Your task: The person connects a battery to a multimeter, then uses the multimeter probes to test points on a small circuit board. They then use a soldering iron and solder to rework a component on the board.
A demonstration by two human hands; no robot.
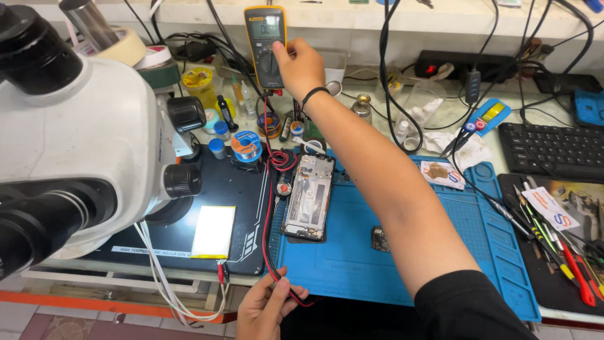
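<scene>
My right hand (301, 65) reaches far forward and grips the dial of a yellow multimeter (265, 44) standing at the back of the bench. My left hand (267, 305) is at the near edge, fingers pinched on the red and black test leads (270, 208) that run up to the meter. Their tips lie by a flat silver battery (214, 231) on the dark mat under the microscope. An opened phone (308, 196) lies on the blue work mat (440, 252), with a small circuit board (380, 239) beside my right forearm.
A large white microscope (75, 138) fills the left. Solder spools, small bottles and tape rolls crowd the back. Hanging cables (390, 75), a power strip (469, 63), a keyboard (553, 151) and a tray of screwdrivers and tweezers (560, 239) are on the right.
</scene>
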